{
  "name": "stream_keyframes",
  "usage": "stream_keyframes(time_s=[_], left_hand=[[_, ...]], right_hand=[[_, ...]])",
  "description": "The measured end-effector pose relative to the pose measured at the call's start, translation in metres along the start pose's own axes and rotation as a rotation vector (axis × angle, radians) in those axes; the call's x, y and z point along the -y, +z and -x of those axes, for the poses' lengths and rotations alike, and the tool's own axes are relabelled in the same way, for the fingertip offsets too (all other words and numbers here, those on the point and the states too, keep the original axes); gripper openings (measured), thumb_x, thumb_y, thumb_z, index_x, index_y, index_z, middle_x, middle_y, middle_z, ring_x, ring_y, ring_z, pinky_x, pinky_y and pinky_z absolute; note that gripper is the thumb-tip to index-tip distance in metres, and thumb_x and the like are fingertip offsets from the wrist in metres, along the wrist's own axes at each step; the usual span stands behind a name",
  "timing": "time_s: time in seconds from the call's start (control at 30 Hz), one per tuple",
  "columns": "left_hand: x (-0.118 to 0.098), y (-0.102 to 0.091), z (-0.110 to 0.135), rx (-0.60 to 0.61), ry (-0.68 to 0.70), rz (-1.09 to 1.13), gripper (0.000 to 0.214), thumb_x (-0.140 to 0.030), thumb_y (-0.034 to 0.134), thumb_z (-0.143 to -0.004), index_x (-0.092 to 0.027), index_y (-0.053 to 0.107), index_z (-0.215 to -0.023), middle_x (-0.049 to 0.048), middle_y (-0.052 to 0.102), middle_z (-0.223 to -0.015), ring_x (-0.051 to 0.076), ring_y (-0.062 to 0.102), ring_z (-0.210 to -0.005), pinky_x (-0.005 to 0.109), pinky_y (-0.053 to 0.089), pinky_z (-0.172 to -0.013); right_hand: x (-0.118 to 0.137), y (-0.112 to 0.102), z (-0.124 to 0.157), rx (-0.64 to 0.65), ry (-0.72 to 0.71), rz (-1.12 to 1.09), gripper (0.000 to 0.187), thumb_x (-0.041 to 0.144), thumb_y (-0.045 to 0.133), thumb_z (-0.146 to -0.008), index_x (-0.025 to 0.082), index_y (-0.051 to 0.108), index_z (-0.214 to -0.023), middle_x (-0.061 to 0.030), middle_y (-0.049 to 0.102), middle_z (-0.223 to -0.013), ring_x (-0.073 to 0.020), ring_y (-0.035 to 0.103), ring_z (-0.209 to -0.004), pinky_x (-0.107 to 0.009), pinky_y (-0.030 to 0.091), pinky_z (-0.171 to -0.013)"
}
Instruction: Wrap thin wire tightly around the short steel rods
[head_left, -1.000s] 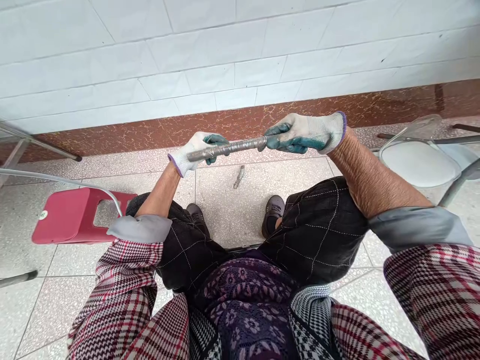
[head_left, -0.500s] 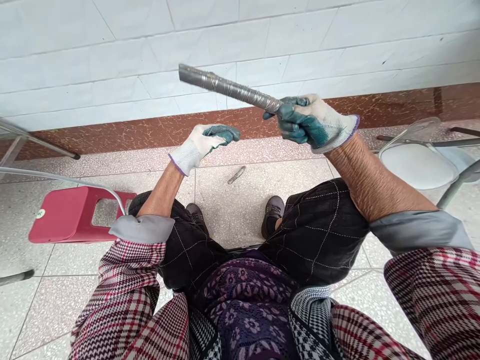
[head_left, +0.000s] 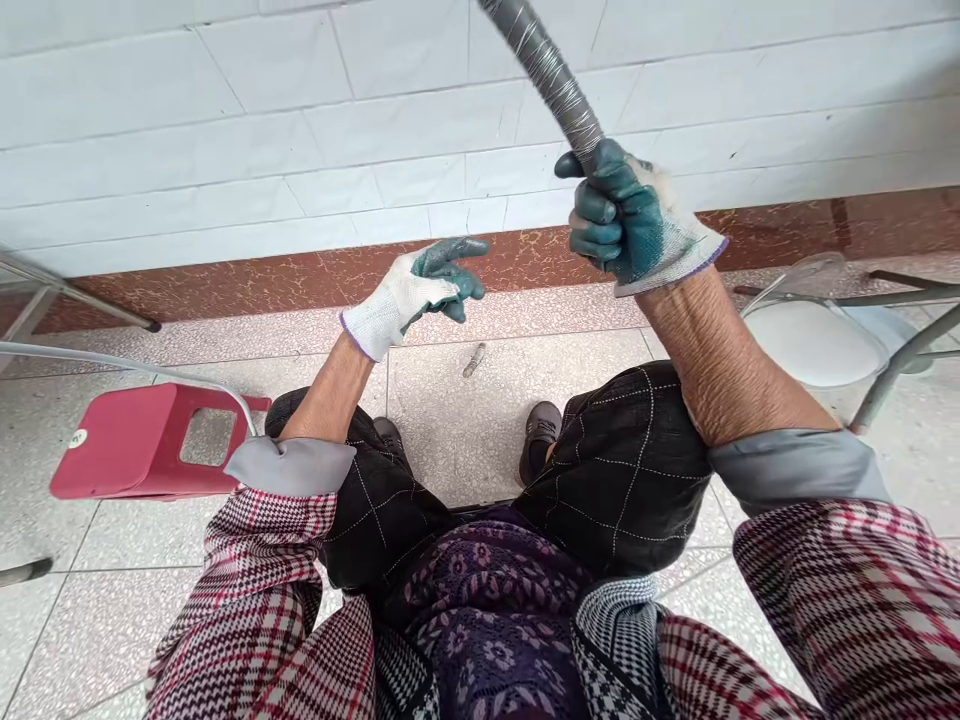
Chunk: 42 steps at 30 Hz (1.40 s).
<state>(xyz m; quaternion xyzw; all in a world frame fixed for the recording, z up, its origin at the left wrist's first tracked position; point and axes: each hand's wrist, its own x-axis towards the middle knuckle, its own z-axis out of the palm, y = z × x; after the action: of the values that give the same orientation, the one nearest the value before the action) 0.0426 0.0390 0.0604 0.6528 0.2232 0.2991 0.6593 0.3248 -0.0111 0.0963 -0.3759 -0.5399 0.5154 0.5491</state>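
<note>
My right hand (head_left: 624, 215), in a white glove with a green palm, grips the lower end of a grey wire-wrapped rod (head_left: 547, 72). The rod points up and to the left, and its top runs out of the frame. My left hand (head_left: 414, 290), in the same kind of glove, hangs free in front of my left knee with its fingers loosely apart and nothing in it. A short grey metal piece (head_left: 473, 360) lies on the floor tile between my feet and the wall.
A red plastic stool (head_left: 142, 440) stands at my left, with a thin grey tube (head_left: 112, 362) curving over it. A clear chair with a white seat (head_left: 817, 335) stands at the right. A white tiled wall with a brown skirting (head_left: 225, 280) closes the front.
My left hand let go of the rod. My right hand swung it from level, up past a slant, to steeply upright, rising toward the wall.
</note>
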Motion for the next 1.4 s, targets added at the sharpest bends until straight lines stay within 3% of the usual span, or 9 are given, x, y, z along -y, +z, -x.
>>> stream_keyframes(time_s=[0.23, 0.6, 0.7, 0.77, 0.87, 0.97, 1.13, 1.27, 1.4], left_hand=[[0.002, -0.009, 0.004, -0.104, -0.038, -0.073, 0.04, -0.041, 0.071, -0.088, -0.012, 0.075, -0.116, -0.002, 0.061, -0.059, 0.004, 0.028, -0.035, 0.023, 0.022, -0.036], [-0.001, -0.005, 0.013, -0.091, -0.087, -0.189, 0.03, -0.037, 0.071, -0.076, -0.016, 0.08, -0.096, -0.0026, 0.05, -0.049, 0.008, 0.032, -0.038, 0.022, 0.018, -0.037], [0.008, -0.01, 0.016, -0.056, -0.179, -0.255, 0.029, -0.031, 0.068, -0.078, -0.015, 0.08, -0.099, -0.0023, 0.052, -0.048, 0.008, 0.032, -0.036, 0.021, 0.019, -0.035], [0.018, -0.014, 0.017, -0.012, -0.249, -0.308, 0.026, -0.025, 0.067, -0.078, -0.014, 0.08, -0.098, 0.001, 0.06, -0.054, 0.01, 0.046, -0.041, 0.021, 0.033, -0.037], [0.029, -0.019, 0.017, 0.056, -0.287, -0.248, 0.027, -0.019, 0.074, -0.075, -0.013, 0.078, -0.1, 0.0076, 0.075, -0.077, 0.017, 0.072, -0.07, 0.026, 0.06, -0.065], [0.028, -0.022, 0.014, 0.053, -0.224, -0.107, 0.043, -0.023, 0.081, -0.075, -0.012, 0.073, -0.116, 0.0094, 0.079, -0.091, 0.021, 0.077, -0.085, 0.036, 0.064, -0.084], [0.01, -0.015, 0.006, -0.066, -0.047, 0.008, 0.035, -0.037, 0.074, -0.087, -0.011, 0.072, -0.11, 0.0081, 0.076, -0.084, 0.019, 0.074, -0.07, 0.033, 0.064, -0.07], [0.003, -0.007, 0.004, -0.091, -0.003, -0.013, 0.023, -0.029, 0.073, -0.079, -0.012, 0.072, -0.094, 0.0067, 0.074, -0.078, 0.016, 0.069, -0.063, 0.029, 0.062, -0.062], [0.005, -0.006, 0.006, -0.052, -0.006, -0.06, 0.018, -0.023, 0.069, -0.073, -0.012, 0.072, -0.087, 0.0065, 0.072, -0.074, 0.015, 0.068, -0.062, 0.027, 0.06, -0.057]], right_hand=[[0.002, -0.033, 0.006, -0.077, -0.066, 0.001, 0.035, 0.063, 0.081, -0.088, 0.035, 0.064, -0.102, 0.0072, 0.023, -0.052, -0.0167, 0.011, -0.051, -0.038, 0.009, -0.046], [0.002, -0.085, 0.007, -0.24, -0.087, -0.04, 0.04, 0.062, 0.082, -0.087, 0.032, 0.058, -0.099, 0.0097, 0.018, -0.054, -0.0152, 0.009, -0.049, -0.036, 0.01, -0.044], [-0.002, -0.082, 0.005, -0.141, -0.078, -0.068, 0.033, 0.059, 0.08, -0.09, 0.033, 0.06, -0.098, 0.009, 0.016, -0.054, -0.0153, 0.007, -0.049, -0.035, 0.01, -0.042], [-0.004, -0.072, 0.007, -0.091, -0.064, -0.076, 0.027, 0.054, 0.078, -0.094, 0.033, 0.062, -0.098, 0.0085, 0.016, -0.055, -0.0147, 0.007, -0.049, -0.033, 0.011, -0.042], [-0.005, -0.054, 0.009, -0.1, -0.02, -0.054, 0.024, 0.048, 0.08, -0.094, 0.03, 0.065, -0.1, 0.0091, 0.023, -0.055, -0.0114, 0.011, -0.046, -0.029, 0.013, -0.039], [-0.01, -0.041, 0.008, -0.093, 0.012, -0.052, 0.029, 0.05, 0.081, -0.091, 0.027, 0.066, -0.102, 0.0086, 0.028, -0.054, -0.0096, 0.018, -0.044, -0.027, 0.017, -0.034], [-0.017, -0.031, 0.002, -0.077, 0.121, -0.025, 0.039, 0.061, 0.079, -0.089, 0.028, 0.067, -0.107, 0.0068, 0.03, -0.053, -0.0123, 0.027, -0.042, -0.03, 0.024, -0.032], [-0.013, -0.025, 0.004, -0.16, 0.056, 0.004, 0.034, 0.054, 0.082, -0.087, 0.026, 0.07, -0.102, 0.0051, 0.036, -0.056, -0.0112, 0.026, -0.044, -0.031, 0.024, -0.035], [-0.012, -0.026, 0.005, -0.078, 0.104, -0.03, 0.038, 0.06, 0.079, -0.088, 0.027, 0.069, -0.106, 0.0056, 0.034, -0.053, -0.0137, 0.031, -0.044, -0.031, 0.027, -0.037]])
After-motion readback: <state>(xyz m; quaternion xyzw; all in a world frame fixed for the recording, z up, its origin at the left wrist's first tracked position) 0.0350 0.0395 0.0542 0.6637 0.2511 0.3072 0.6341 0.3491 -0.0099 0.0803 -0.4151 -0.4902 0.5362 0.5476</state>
